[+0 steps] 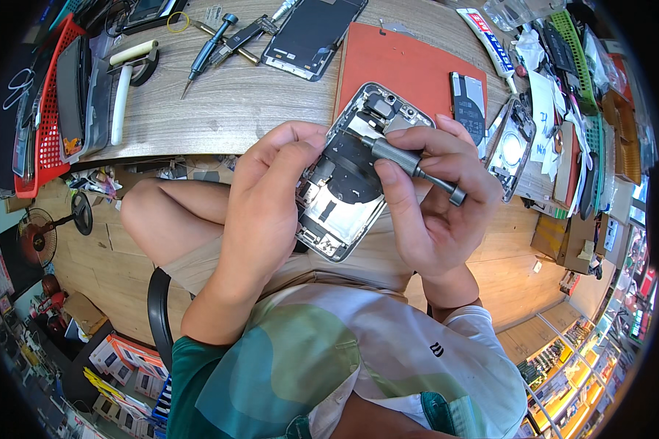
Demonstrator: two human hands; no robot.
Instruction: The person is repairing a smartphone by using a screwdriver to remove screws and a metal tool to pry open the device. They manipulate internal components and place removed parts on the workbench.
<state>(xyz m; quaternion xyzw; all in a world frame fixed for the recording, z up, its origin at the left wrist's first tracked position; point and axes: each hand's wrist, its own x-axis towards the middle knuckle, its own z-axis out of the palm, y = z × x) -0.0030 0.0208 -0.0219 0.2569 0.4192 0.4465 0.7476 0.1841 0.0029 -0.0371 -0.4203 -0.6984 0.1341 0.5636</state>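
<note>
Head view: a person's left hand (263, 197) grips the left edge of an opened smartphone (355, 172) above the lap (359, 274), while the right hand (443, 197) holds a grey screwdriver (397, 155) between thumb and fingers, slanting across it; a detached phone screen (309, 38) lies far on the desk (223, 110).

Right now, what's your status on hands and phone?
Left hand gripping opened phone. Right hand holding screwdriver over it. Hands partly cover phone edges.
</note>
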